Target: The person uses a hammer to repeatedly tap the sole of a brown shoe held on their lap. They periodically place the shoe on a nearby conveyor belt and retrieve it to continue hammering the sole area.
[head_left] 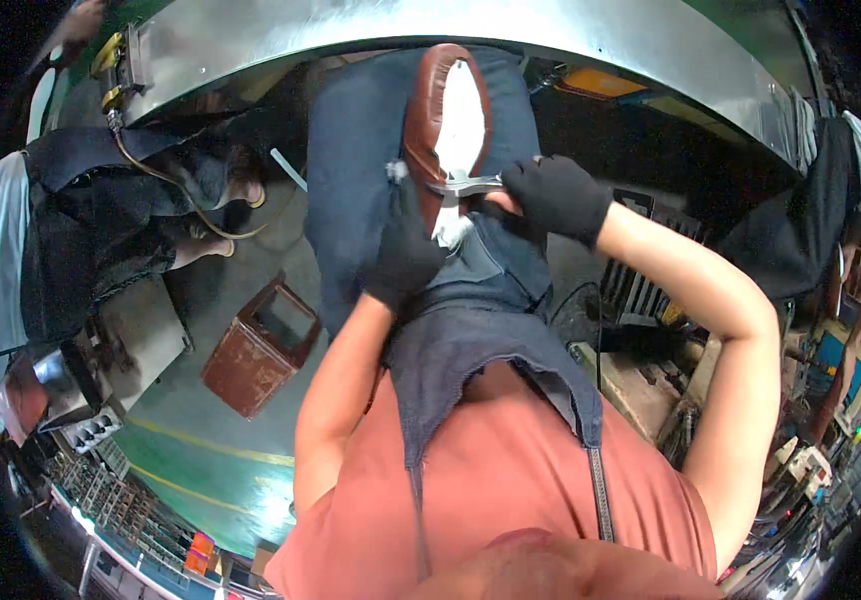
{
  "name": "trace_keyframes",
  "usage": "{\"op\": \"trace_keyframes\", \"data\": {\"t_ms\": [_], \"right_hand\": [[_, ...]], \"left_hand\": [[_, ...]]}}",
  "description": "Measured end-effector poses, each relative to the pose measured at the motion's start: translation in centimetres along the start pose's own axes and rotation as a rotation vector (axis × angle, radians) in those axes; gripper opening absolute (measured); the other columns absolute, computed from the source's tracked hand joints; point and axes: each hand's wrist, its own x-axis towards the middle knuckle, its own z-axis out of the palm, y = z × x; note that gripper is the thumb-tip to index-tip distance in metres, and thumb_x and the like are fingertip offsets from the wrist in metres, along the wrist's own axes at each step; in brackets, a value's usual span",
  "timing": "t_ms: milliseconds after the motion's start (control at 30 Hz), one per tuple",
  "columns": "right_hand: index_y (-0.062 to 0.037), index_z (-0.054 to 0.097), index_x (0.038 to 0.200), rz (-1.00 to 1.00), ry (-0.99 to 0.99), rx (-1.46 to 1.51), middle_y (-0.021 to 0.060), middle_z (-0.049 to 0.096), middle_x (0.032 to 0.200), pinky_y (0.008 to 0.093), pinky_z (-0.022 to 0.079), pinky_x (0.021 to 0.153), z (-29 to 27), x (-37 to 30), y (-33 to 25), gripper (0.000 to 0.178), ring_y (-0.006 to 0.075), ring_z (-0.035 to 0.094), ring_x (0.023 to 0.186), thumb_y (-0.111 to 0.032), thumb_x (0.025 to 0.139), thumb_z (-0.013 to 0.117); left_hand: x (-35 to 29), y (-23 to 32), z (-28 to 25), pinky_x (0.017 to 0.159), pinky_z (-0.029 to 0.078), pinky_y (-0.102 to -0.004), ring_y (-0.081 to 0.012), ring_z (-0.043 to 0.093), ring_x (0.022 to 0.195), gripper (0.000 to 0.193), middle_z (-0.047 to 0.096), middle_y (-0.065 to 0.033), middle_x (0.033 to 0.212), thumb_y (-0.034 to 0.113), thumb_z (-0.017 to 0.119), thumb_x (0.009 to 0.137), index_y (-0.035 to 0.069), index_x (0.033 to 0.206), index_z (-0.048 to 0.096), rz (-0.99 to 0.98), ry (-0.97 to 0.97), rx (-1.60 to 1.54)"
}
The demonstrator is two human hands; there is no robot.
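Observation:
A brown leather shoe upper point(423, 130) lies bottom side up on the dark apron point(351, 150) over my lap, its toe pointing away from me. Its edge is folded in around a white insole point(462, 120). Steel pincers point(471, 185) reach across the shoe's near half, their jaws at the leather edge on its left side. My right hand point(561, 198), in a black glove, is closed round the pincers' handles. Also gloved, my left hand point(406, 255) grips the shoe's near end from the left. Whitish material point(453, 230) shows at that end.
A metal workbench point(371, 22) curves across the far side. People sit to either side; at the left a person's feet point(221, 247) show. A brown stool point(261, 350) stands on the green floor to my left. Machinery point(641, 390) stands at the right.

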Motion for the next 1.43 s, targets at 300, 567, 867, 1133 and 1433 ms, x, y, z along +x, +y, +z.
{"op": "trace_keyframes", "data": {"t_ms": [300,567,867,1133,1433], "right_hand": [[-0.004,0.063,0.074,-0.02,-0.41,-0.013,0.0155,0.063,0.072,0.0373,0.051,0.057,-7.0,1.4,0.2,0.037,0.03,0.063,0.06,-0.032,0.092,0.048],[-0.0006,0.063,0.083,-0.045,-0.091,0.388,0.0229,0.062,0.079,0.0425,0.048,0.059,0.0,-1.0,-2.0,0.042,0.035,0.063,0.069,-0.039,0.091,0.048],[-0.0003,0.058,0.083,0.124,-0.082,0.422,0.0184,0.059,0.075,0.0394,0.045,0.059,-5.1,-5.1,-2.0,0.039,0.0304,0.059,0.062,-0.037,0.093,0.047],[-0.0037,0.059,0.085,0.218,-0.254,0.064,0.0148,0.057,0.068,0.0373,0.047,0.05,-7.1,-0.1,-0.7,0.037,0.0315,0.059,0.056,-0.04,0.09,0.051],[-0.0078,0.065,0.091,0.138,0.041,0.507,0.0199,0.065,0.082,0.0383,0.05,0.072,-1.3,-3.5,-1.1,0.043,0.0284,0.066,0.076,-0.048,0.09,0.05]], "left_hand": [[5.0,1.7,0.3,0.102,0.031,-0.0412,-0.043,0.037,0.124,0.064,0.029,-0.0297,0.138,0.032,0.044,0.094,-0.004,0.139,0.016,0.01,0.171,-0.055],[6.9,2.5,-3.9,0.091,0.045,-0.0392,-0.0279,0.057,0.104,0.034,0.057,-0.0171,0.114,0.013,0.05,0.09,0.004,0.122,0.049,-0.085,-0.217,-0.504],[7.9,2.3,0.2,0.088,0.043,-0.0362,-0.0292,0.055,0.102,0.048,0.054,-0.0175,0.109,0.009,0.066,0.077,0.003,0.119,0.042,0.078,0.082,-0.101],[6.9,3.2,-1.8,0.097,0.041,-0.0341,-0.0221,0.052,0.112,0.062,0.053,-0.0118,0.12,0.018,0.068,0.08,0.005,0.133,0.039,0.134,-0.278,-0.339],[6.2,3.7,-3.9,0.11,0.023,-0.0424,-0.0299,0.025,0.135,0.092,0.013,-0.0077,0.151,0.036,0.074,0.075,0.015,0.144,0.016,0.293,-0.182,-0.143]]}}
